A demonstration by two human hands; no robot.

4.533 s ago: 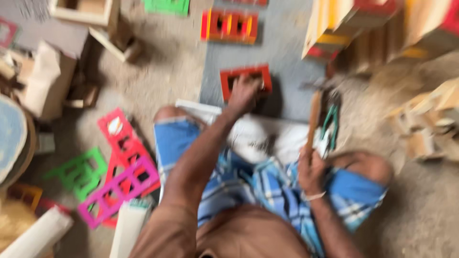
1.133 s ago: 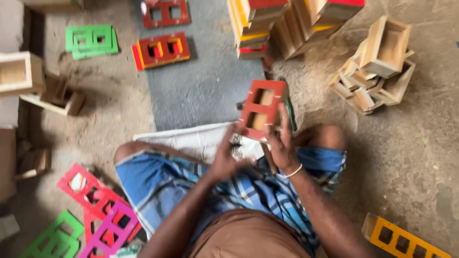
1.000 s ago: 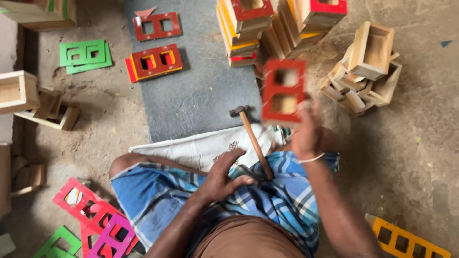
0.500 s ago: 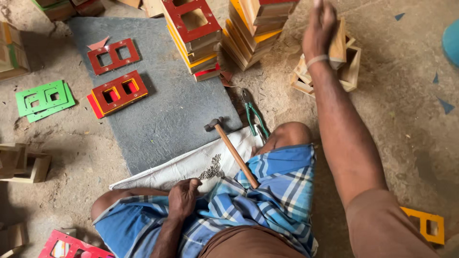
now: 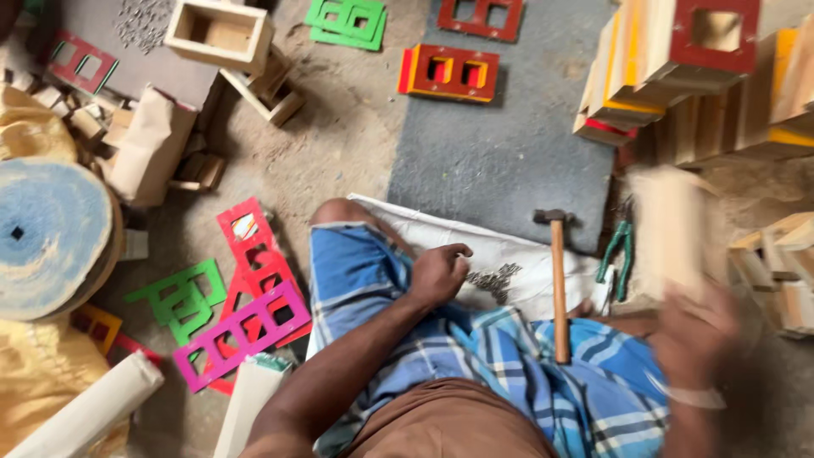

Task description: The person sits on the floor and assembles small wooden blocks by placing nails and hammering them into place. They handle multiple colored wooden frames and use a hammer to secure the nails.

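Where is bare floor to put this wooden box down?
The grey mat lies bare between the red-and-yellow frame and the hammer. Sandy floor left of it is bare too. The box stacks and coloured frames are crowded.

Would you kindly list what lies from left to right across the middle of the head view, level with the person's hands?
Blue-topped round block → green cut-out frame → left hand → pile of small nails → hammer → green-handled pliers → right hand, blurred, holding a plain wooden box.
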